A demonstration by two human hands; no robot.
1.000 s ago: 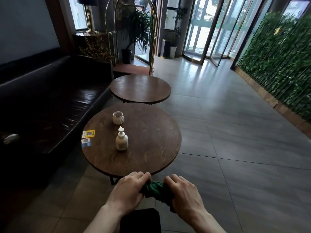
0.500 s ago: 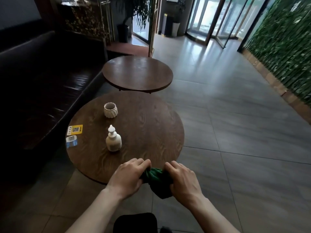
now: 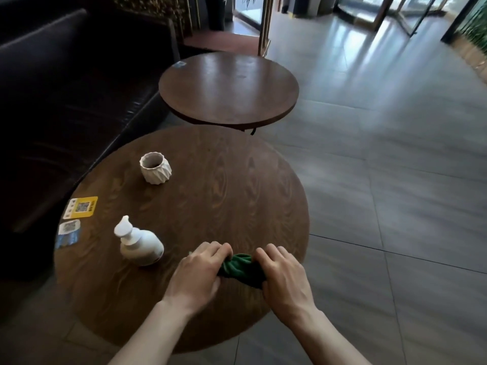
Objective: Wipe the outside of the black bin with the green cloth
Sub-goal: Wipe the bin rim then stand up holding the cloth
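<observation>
Hands bunch the cloth over the table; no bin in view.
Left hand (image 3: 196,275) and right hand (image 3: 283,276) each clench an end of the dark green cloth (image 3: 241,268), wadded small between them above the table (image 3: 210,185). Risk: a swinging elbow could tip the bottle (image 3: 139,245) just left.

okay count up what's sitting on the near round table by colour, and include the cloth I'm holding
White: 2, pump bottle and ridged cup
Yellow: 1, QR card
Blue and white: 1, QR card
Green: 1, cloth
Total: 5
</observation>
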